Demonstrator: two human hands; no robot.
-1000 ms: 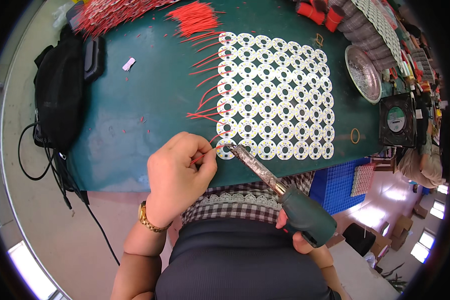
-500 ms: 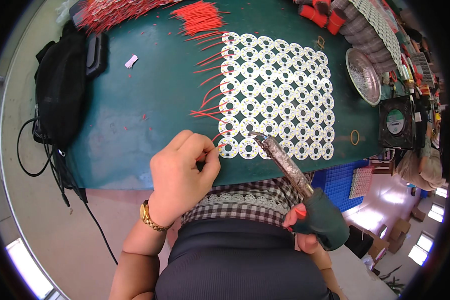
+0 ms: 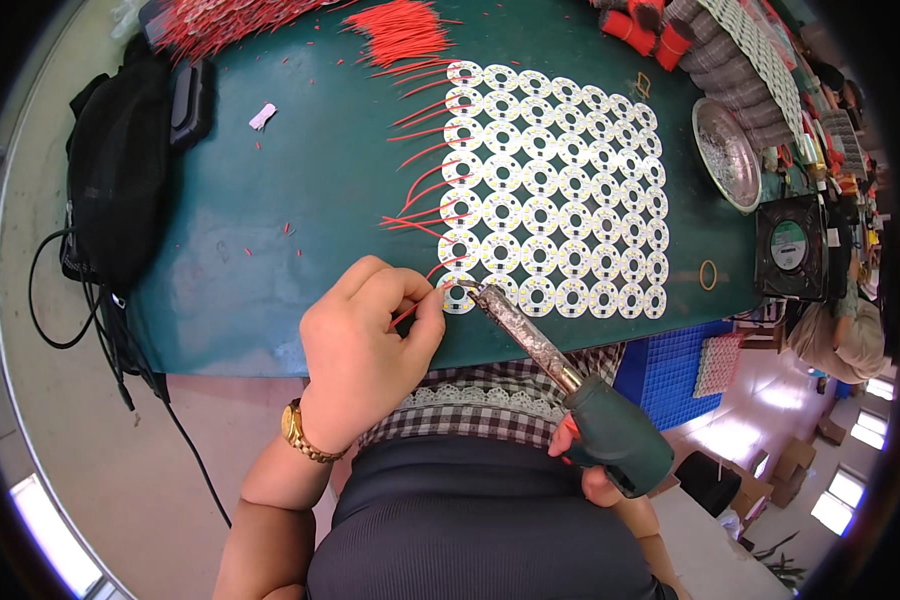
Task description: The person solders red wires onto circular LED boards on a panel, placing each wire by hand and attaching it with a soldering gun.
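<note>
- Pinching a red wire (image 3: 405, 314) between thumb and forefinger, the left hand (image 3: 372, 335) rests at the lower left corner of the grid of round white boards (image 3: 584, 184); the wire's end lies over the corner board (image 3: 458, 307).
- Wrapped around the green handle of a soldering iron (image 3: 530, 340), the right hand (image 3: 582, 465) is partly hidden beneath it; the iron's tip is at the corner board, close to the wire's end, though whether it touches cannot be told.
- The boards lie flat on the green surface (image 3: 270, 240), in seven rows of seven, right in front of the person.
- Done, as far as shows: the boards above the corner one in the left column have red wires (image 3: 418, 133) running off to the left, so that column looks nearly finished. Whether each joint is firm is too small to tell.
- In hand: the wire at the corner board, apparently the last of this column.
- Left: the six columns to the right show no wires, so most of the grid seems to be waiting.
- Supply: a loose bundle of red wires (image 3: 400, 35) lies beyond the grid's far left corner.
- Farther left, a big pile (image 3: 230, 30) mixes red wires with white pieces, perhaps wired boards.
</note>
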